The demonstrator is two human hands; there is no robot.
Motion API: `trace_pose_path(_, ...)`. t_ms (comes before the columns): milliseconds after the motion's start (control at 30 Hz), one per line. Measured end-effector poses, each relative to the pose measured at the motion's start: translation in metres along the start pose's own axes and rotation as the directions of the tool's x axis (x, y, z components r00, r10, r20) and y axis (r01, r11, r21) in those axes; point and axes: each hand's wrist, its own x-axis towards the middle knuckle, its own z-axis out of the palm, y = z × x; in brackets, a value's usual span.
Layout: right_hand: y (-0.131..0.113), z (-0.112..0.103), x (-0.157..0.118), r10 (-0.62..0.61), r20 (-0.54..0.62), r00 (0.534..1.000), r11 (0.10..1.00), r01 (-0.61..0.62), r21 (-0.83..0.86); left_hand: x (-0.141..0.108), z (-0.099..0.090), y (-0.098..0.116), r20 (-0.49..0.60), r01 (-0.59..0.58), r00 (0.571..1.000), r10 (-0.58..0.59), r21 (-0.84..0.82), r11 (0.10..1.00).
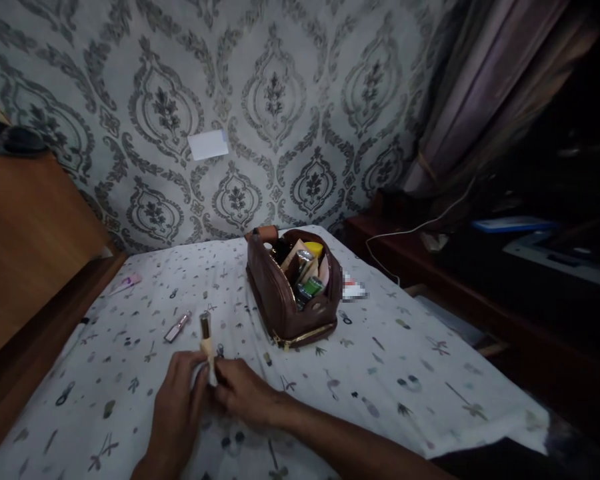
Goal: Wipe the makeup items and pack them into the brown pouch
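Note:
A slim beige cosmetic tube with a gold cap (pixel 207 337) stands nearly upright, cap up, between my hands. My left hand (pixel 180 383) pinches it from the left side. From the right, my right hand (pixel 243 387) closes its fingers around the lower end, where a whitish bit shows; the fingertips are partly hidden and blurred. Just left of and beyond the tube lies a small pink lip-gloss tube (pixel 178 327). A brown makeup bag (pixel 290 317) sits unzipped beyond my right hand, filled with several items, among them a yellow-lidded one and a green-labelled one.
The bed or table is covered by a white patterned sheet (pixel 380 367). A pinkish item (pixel 125 284) lies at the far left, beside a wooden panel (pixel 35 247). A dark cabinet (pixel 460 293) with a white cable (pixel 420 230) stands on the right; a patterned wall rises behind.

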Motion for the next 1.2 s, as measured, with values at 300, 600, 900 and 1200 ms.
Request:
trace_pose_path(300,-0.021,-0.014,-0.010,0.038,0.257,0.966,0.999,-0.027,-0.044,0.037,-0.021,0.004,0.057,0.334,0.941,-0.334,-0.328,0.884)
trace_pose_path(600,-0.019,-0.030,-0.017,0.072,0.058,0.996,0.995,-0.075,0.066,0.040,-0.008,0.012,0.195,0.442,0.895,-0.400,-0.505,0.741)
trace_pose_path(900,-0.015,-0.032,-0.026,0.125,-0.118,0.985,0.992,-0.121,0.040,0.052,0.006,0.034,0.454,0.371,0.878,-0.156,-0.437,0.819)
trace_pose_path(1200,-0.033,-0.083,-0.043,-0.043,-0.377,0.925,0.990,0.089,0.106,0.058,0.002,0.047,0.658,0.457,0.753,-0.024,-0.497,0.738)
